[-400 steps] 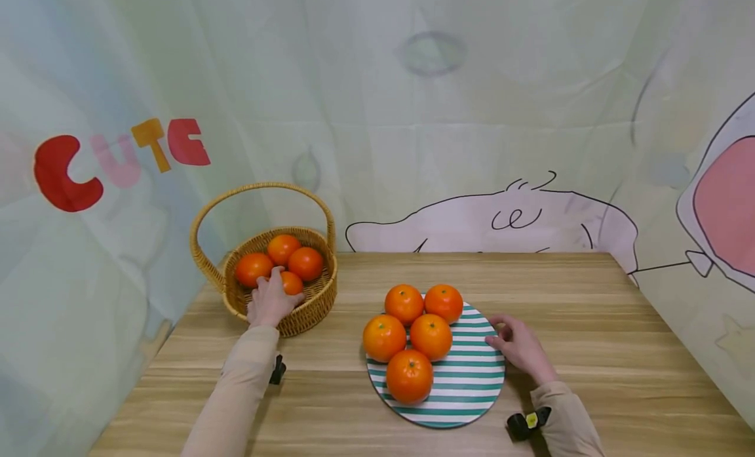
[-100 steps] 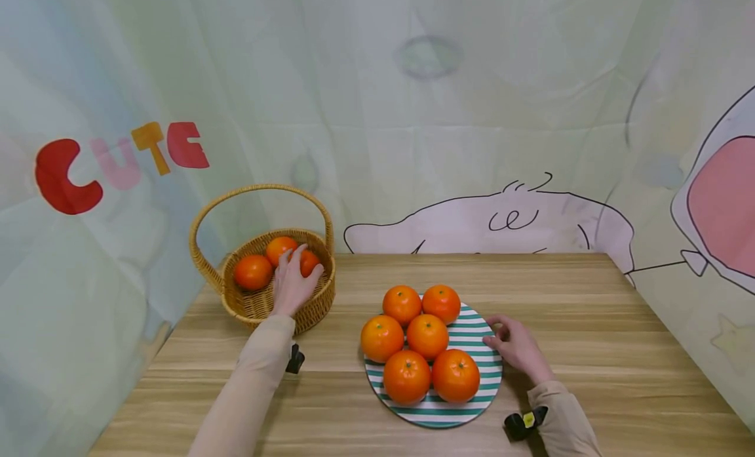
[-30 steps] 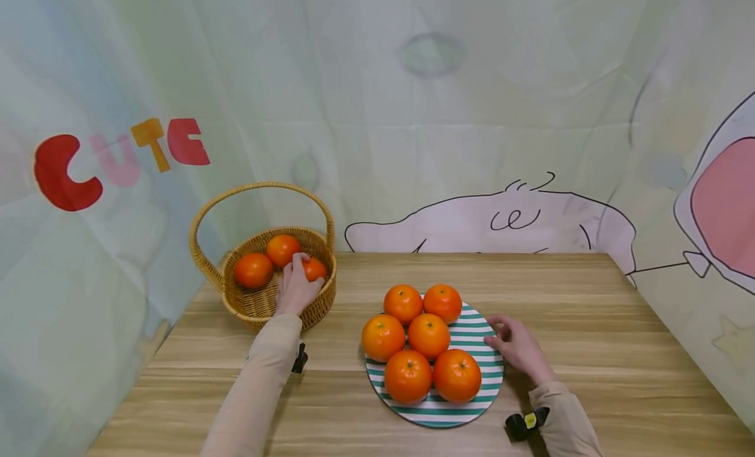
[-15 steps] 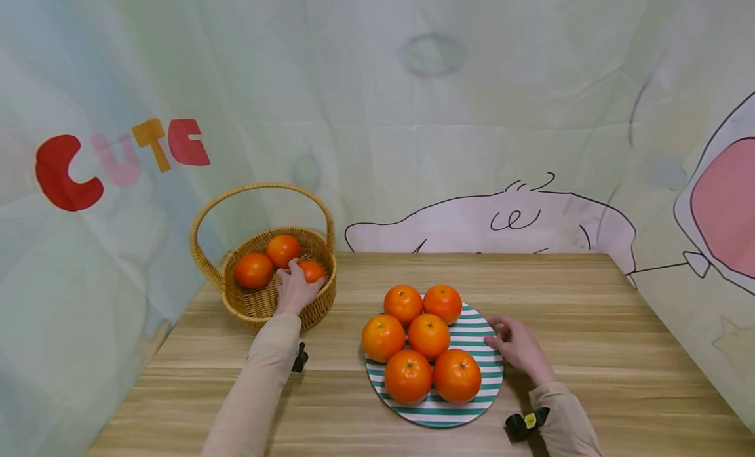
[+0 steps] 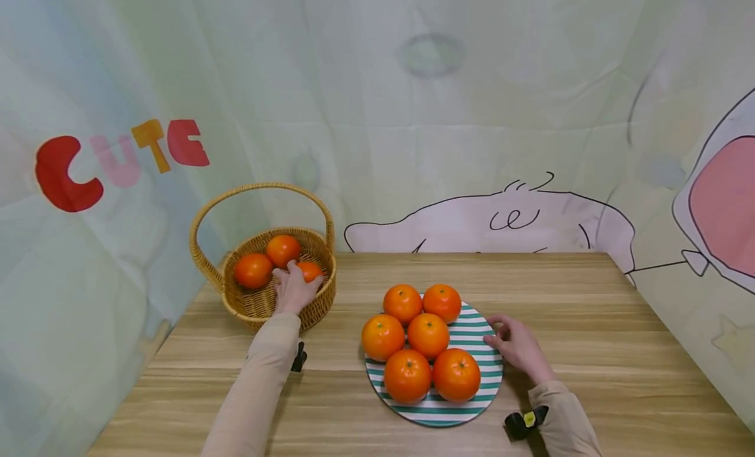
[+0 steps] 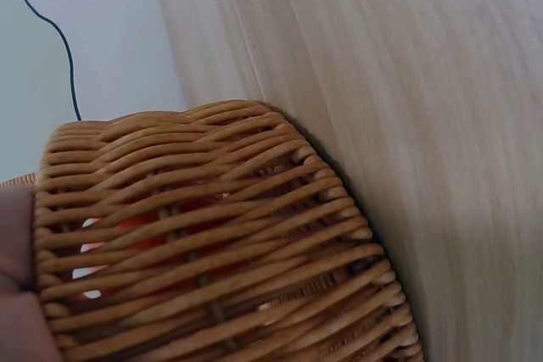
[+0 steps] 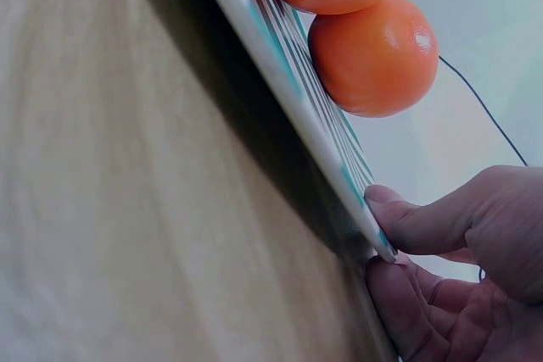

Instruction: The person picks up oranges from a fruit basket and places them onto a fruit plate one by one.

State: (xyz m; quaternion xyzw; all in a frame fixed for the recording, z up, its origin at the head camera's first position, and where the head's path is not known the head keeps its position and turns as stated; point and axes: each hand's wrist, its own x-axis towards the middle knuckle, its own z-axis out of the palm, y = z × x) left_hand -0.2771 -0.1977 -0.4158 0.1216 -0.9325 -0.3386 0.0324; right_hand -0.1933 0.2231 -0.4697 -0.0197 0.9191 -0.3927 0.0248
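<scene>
Fingers of the left hand [image 5: 297, 292] curl round the rightmost orange [image 5: 310, 270] in the far-left basket [image 5: 321, 303]; the right hand [image 5: 519, 347] pinches the striped plate [image 5: 468, 339] by its right edge. Tip it and those six oranges [image 5: 428, 336] could roll off.

Three oranges [image 5: 283, 250] in a basket [image 5: 322, 303] behind and left of a plate [image 5: 475, 344] with six more oranges [image 5: 428, 336] on it.
</scene>
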